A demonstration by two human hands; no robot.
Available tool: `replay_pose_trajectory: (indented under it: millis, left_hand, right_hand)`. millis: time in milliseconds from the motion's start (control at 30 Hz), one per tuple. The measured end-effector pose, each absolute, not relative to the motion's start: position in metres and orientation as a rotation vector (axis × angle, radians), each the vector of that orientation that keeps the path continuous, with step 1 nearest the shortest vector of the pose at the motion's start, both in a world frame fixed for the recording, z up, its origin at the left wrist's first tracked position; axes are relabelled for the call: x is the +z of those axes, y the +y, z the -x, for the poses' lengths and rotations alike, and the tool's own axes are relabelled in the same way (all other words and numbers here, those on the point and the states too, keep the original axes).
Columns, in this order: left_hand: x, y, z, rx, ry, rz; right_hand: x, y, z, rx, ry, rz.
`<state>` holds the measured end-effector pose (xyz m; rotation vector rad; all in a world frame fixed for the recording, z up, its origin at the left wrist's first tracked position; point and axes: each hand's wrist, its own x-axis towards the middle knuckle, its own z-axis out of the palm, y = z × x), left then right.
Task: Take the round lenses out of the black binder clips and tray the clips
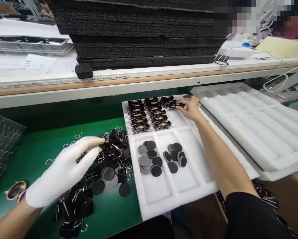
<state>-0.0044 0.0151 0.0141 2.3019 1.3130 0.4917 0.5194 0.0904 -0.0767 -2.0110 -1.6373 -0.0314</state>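
Two hands work apart over a green table [46, 131], and we see the right hand [194, 109] at the far part of a white foam tray [173, 202], its thumb and fingers pinched together on a binder clip [180, 105]. We take that light pinch as a way to set the clip down without nudging the filled rows of clips [139, 115] beside it. Those rows sit in far compartments, where the foam walls probably keep them in line, while round discs [156, 171] lie loosely scattered in two nearer ones. The gloved left hand [61, 169] reaches to the loose clips [114, 137] just beside the tray, perhaps to keep the supply close.

We cannot tell whether its thumb and fingers are clamped on anything, since dark clips and shiny handles crowd behind the fingertips. Its palm and wrist hide part of the heap, and the right forearm covers some of the tray's side. A black sleeve [248, 212] cuts across the cardboard box [290, 202], so we see only some of its contents. Gold-rimmed glasses [15, 191] are partly tucked behind the glove, and pixelation blurs the upper right
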Motion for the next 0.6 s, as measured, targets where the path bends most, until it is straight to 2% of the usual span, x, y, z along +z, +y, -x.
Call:
replay_pose_trajectory:
  millis: [400,600]
  left_hand:
    - [0.008,0.018,0.007,0.431,1.284,-2.294]
    - [0.014,0.021,0.015,0.439,1.31,-2.318]
  right_hand:
    - [-0.075,0.103,-0.505,0.003,-1.791,2.095]
    - [-0.042,0.088,-0.518,0.021,-1.784,2.115]
